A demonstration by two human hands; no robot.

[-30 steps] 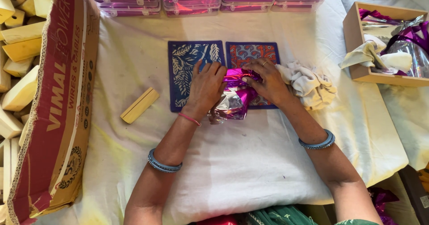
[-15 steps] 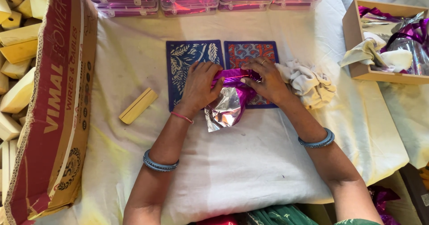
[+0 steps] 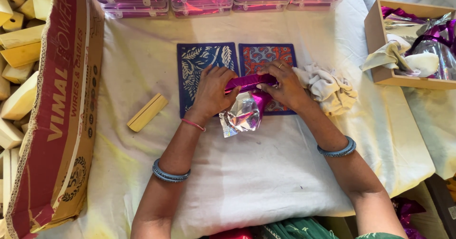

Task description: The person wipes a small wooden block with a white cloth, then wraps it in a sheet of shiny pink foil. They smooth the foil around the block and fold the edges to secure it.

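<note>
A small block wrapped in magenta foil [image 3: 249,83] lies at the middle of the table [image 3: 266,172], on two patterned mats [image 3: 199,63]. The left hand [image 3: 213,93] and right hand [image 3: 280,84] both pinch it closed, silver flap [image 3: 242,118] hanging loose toward 6 o'clock; wrapping seems midway, and folding that flap calls for a firm tuck. At 2 o'clock a wooden box [image 3: 377,44] holds foil sheets and cloth; at 9 o'clock a cardboard carton [image 3: 57,115] holds pale wooden blocks.

Item inside the magenta foil wrap [image 3: 247,94], hidden from view.
</note>
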